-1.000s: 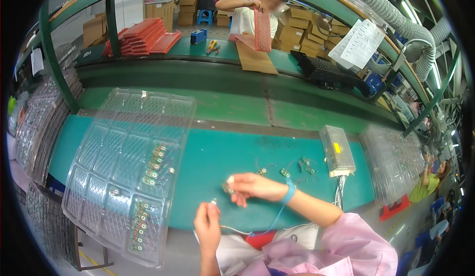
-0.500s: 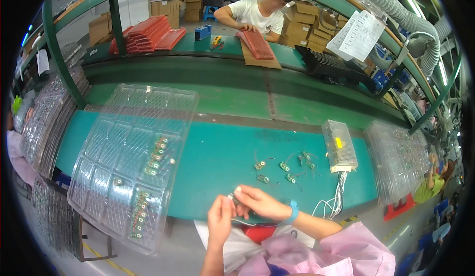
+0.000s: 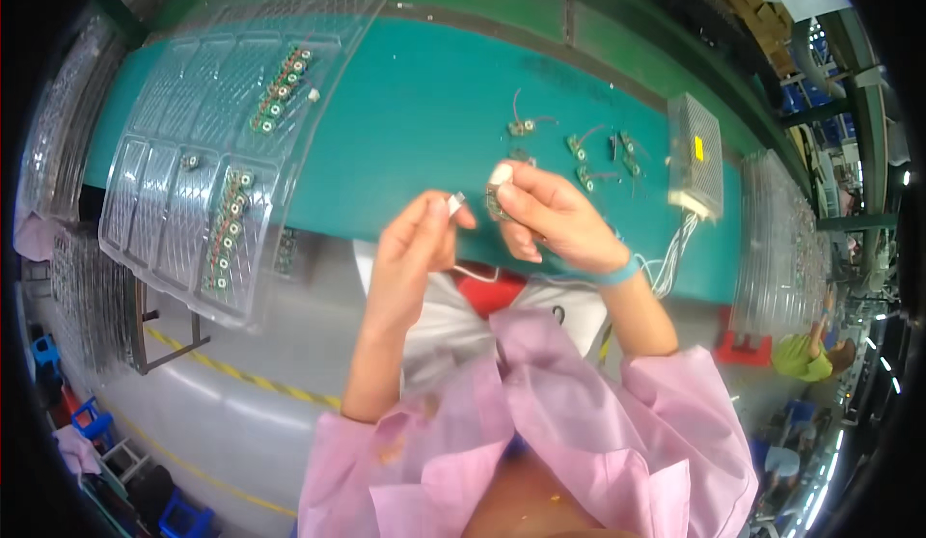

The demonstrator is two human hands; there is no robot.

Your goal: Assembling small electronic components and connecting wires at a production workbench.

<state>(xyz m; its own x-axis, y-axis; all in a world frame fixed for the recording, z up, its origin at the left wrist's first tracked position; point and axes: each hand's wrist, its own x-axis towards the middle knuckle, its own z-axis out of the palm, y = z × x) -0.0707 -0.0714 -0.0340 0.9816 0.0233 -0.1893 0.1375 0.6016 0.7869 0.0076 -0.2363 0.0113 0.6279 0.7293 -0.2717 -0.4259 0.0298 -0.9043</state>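
As we part them, left hand (image 3: pixel 410 248) pinches boxy white plastic plug (image 3: pixel 456 202) between fingertips (image 3: pixel 438 209), right hand (image 3: pixel 567 224) green circuit board (image 3: pixel 496 206): unjoined.

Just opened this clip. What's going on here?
A person at a green bench holds a white connector in the left hand and a small circuit board in the right hand, the two apart. Loose boards lie ahead, left of a metal box. A clear tray on the left holds more, in rows.
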